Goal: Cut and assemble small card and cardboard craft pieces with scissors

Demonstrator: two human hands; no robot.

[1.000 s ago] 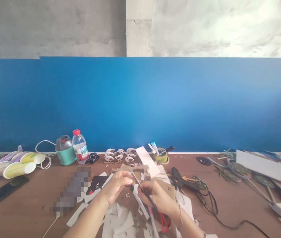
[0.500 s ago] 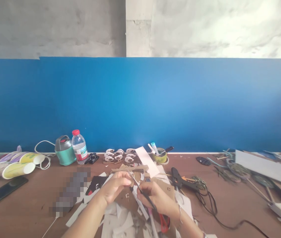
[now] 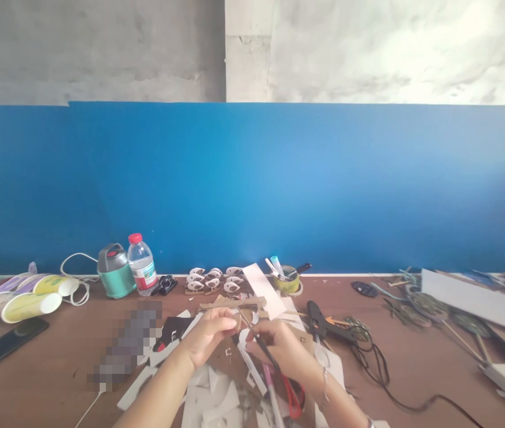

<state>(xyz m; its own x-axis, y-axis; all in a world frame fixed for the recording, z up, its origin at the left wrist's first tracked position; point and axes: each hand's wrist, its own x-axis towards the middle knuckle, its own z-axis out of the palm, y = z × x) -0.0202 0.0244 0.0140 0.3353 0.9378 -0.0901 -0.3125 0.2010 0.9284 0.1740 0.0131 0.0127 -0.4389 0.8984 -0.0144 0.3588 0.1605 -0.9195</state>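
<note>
My left hand (image 3: 212, 333) is closed in a pinch above the scrap-covered middle of the table. Any small piece between its fingertips is too tiny to make out. From the right, my right hand (image 3: 281, 348) grips slim dark tweezers (image 3: 264, 346), their thin tip pointing up and left close to the left fingertips. Beneath both hands lie brown cardboard (image 3: 221, 359) and white paper scraps (image 3: 217, 395). Red scissor handles (image 3: 294, 399) and a pale stick with a pinkish end (image 3: 274, 395) lie just below my right hand.
Several white, eye-shaped cutouts (image 3: 214, 279) stand behind the hands, near a pen holder (image 3: 289, 282). A black glue gun (image 3: 319, 321) with a trailing cord lies to the right. Leftward are a water bottle (image 3: 143, 267), a teal container (image 3: 119, 279), paper cups (image 3: 32, 306) and a phone (image 3: 5, 351).
The tweezers' tip has shifted slightly right and their angle has steepened, with my right hand moving a little. My left hand stays pinched in nearly the same place.
</note>
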